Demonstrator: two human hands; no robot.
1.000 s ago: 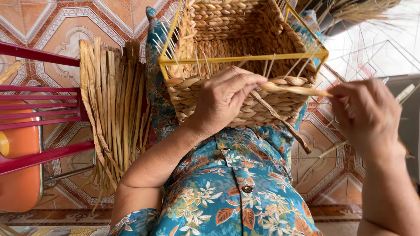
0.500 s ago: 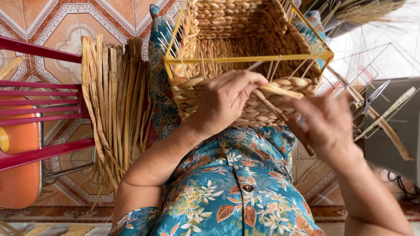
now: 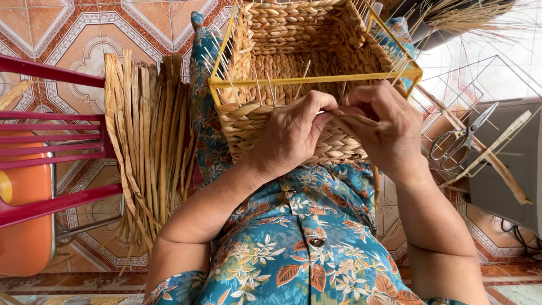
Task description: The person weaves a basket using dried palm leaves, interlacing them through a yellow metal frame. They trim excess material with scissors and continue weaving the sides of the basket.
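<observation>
1. The woven basket (image 3: 293,85) sat in the upper centre of the frame, resting on the person's lap, with a yellow wire frame (image 3: 316,79) running around its rim and thin wire uprights standing above the finished rows.

2. The left hand (image 3: 293,133) lay curled against the basket's near wall, in the centre of the frame, its fingers bent over the top woven row and pinching a flat straw strand (image 3: 353,117).

3. The right hand (image 3: 387,127) was closed on the same strand just right of centre, fingertips nearly meeting those of the left hand.

4. Compared with the frame one second before, the right hand had moved inward: it had been held out at the right edge, pulling the strand taut away from the basket, and half a second before it was already halfway in. Now it pressed against the basket wall beside the left hand.

5. The left hand had kept nearly the same place on the rim throughout.

6. A bundle of dried straw (image 3: 147,147) hung at centre left, just beside a red chair (image 3: 51,124) at the left edge.

7. A pair of scissors (image 3: 460,138) lay at the right of the frame on a grey surface (image 3: 508,169), well apart from both hands.

8. The person's blue floral garment (image 3: 305,248) filled the lower centre.
</observation>
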